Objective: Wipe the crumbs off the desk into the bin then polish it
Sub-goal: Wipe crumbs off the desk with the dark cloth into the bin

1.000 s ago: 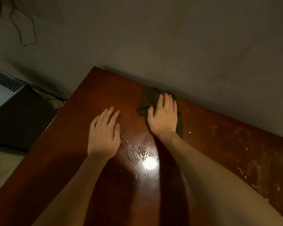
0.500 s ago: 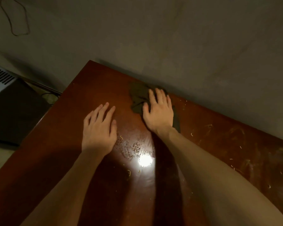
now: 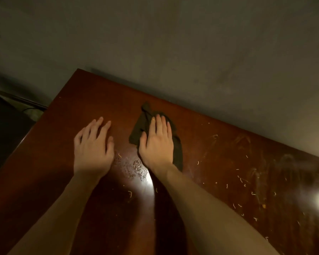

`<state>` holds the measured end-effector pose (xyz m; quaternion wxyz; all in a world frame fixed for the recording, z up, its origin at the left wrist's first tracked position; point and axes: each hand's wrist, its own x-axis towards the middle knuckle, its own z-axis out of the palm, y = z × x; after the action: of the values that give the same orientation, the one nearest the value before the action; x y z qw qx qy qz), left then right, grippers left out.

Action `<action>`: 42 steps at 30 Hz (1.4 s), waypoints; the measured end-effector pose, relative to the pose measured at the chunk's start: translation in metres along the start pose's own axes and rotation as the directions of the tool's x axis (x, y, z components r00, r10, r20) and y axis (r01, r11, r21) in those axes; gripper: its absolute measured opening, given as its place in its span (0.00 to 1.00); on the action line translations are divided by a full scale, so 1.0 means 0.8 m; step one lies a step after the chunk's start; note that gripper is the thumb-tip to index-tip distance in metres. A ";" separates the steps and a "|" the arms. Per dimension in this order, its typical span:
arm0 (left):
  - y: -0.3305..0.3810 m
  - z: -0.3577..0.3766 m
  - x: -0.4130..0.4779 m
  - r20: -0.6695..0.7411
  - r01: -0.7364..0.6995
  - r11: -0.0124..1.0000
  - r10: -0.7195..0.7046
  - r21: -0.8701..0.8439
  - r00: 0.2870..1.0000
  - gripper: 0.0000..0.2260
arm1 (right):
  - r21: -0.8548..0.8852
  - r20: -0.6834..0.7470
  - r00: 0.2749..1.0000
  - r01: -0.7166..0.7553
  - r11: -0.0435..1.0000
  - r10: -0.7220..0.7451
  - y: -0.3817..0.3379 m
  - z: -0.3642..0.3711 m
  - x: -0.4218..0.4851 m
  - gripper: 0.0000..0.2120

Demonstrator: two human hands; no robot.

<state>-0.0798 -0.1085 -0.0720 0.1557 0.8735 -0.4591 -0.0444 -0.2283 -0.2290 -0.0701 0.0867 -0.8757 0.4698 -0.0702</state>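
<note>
While the right hand point(image 3: 157, 144) presses flat, a dark cloth point(image 3: 139, 130) lies under it near the counter point(image 3: 81, 100) far edge.
Its fingers are straight; the left hand point(image 3: 93, 150) rests just beside on bare wood, fingers relaxed — pale crumbs point(image 3: 241, 179) scatter rightward.

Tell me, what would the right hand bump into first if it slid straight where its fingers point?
Probably the wall. The right hand lies flat on the cloth, fingers aimed at the far edge of the desk, with only bare wood between; depth is unclear.
</note>
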 end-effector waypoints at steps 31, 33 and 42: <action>0.006 0.003 0.006 -0.032 -0.008 1.000 0.008 -0.009 0.999 0.22 | -0.331 0.036 0.946 -0.292 0.897 0.321 0.171 -0.059 -0.001 0.24; 0.007 0.004 0.004 -0.034 -0.012 1.000 0.011 -0.015 0.999 0.21 | -0.265 0.001 0.949 -0.302 0.916 0.314 0.170 -0.048 -0.022 0.28; 0.005 0.000 0.000 -0.044 -0.028 1.000 0.028 -0.007 0.999 0.22 | -0.156 0.137 0.987 -0.059 0.986 0.081 0.173 -0.047 -0.021 0.31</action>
<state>-0.0832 -0.1106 -0.0704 0.1695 0.8672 -0.4676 -0.0248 -0.3574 -0.2933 -0.0643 0.0555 -0.8654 0.4970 0.0316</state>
